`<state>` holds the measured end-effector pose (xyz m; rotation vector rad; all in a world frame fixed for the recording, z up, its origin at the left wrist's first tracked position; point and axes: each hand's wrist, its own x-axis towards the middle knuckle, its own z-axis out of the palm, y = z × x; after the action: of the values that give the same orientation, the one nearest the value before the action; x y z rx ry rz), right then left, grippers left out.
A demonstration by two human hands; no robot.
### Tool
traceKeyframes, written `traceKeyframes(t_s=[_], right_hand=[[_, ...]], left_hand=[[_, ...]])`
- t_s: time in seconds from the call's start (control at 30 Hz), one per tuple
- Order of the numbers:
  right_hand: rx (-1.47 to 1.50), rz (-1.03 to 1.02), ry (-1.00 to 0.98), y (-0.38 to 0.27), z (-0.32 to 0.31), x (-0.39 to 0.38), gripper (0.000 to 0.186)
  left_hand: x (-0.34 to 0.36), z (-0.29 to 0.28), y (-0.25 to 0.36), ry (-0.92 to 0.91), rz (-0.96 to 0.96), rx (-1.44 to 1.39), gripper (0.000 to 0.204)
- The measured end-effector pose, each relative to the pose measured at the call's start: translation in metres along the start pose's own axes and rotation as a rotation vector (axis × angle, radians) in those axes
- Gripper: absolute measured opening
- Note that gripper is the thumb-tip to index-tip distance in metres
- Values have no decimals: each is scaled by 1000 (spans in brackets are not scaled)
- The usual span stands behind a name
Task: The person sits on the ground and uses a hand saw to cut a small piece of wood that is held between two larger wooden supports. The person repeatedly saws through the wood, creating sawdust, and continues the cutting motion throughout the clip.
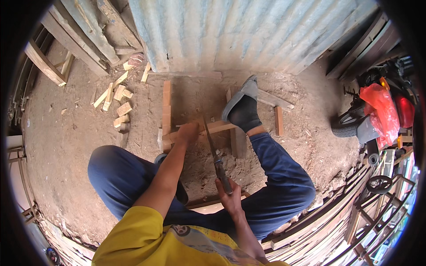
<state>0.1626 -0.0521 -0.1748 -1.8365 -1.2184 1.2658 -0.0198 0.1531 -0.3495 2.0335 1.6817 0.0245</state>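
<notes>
Two bare hands are showing mid-frame as I am watching from afar: the left hand (pixel 189 131) is clasping a long, pale wooden strip (pixel 219 127), its fingers too blurred for me to separate, while the right hand (pixel 230 195) is gripping the dark handle of a narrow, tapering steel handsaw (pixel 214 150). Just right of centre, a foot in a dark sock and grey sandal (pixel 244 111) is resting at the strip's right part, limiting the room there. Pale, blocky wood offcuts (pixel 124 108) are lying scattered at upper left, and a pale blue corrugated metal sheet (pixel 248 35) is closing off the top. At the right edge, a crinkled red plastic bag (pixel 380 115) is hanging over a motorcycle, near its ribbed black tyre (pixel 346 128).

Dry, crumbly brown earth (pixel 328 164) is spreading underneath; the strip is looking smooth and straight-edged. I am seeing the left forearm reaching up and slightly right, the right wrist bending below the saw, and the blade crossing the strip just beside the left hand; I cannot tell how deeply it is biting.
</notes>
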Motion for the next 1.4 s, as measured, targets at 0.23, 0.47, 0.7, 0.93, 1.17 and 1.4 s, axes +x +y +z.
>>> traceKeyframes(t_s=[0.23, 0.47, 0.7, 0.93, 1.17, 1.4], right_hand=[[-86, 59, 45, -41, -19, -72, 20], [-104, 16, 60, -38, -19, -96, 19], [-144, 12, 45, -72, -17, -123, 20], [-167, -30, 2, -51, -17, -94, 17], [-156, 12, 47, -53, -35, -130, 20], [-166, -81, 11, -36, -25, -101, 19]], left_hand=[[2, -2, 1, -7, 55, -2, 34], [6, 16, -3, 97, 63, -29, 38], [13, 39, -23, 174, 150, -17, 37], [-1, 25, -3, 79, 69, -71, 34], [-22, 32, 3, 224, 74, 1, 28], [-23, 25, -3, 168, 27, -14, 15]])
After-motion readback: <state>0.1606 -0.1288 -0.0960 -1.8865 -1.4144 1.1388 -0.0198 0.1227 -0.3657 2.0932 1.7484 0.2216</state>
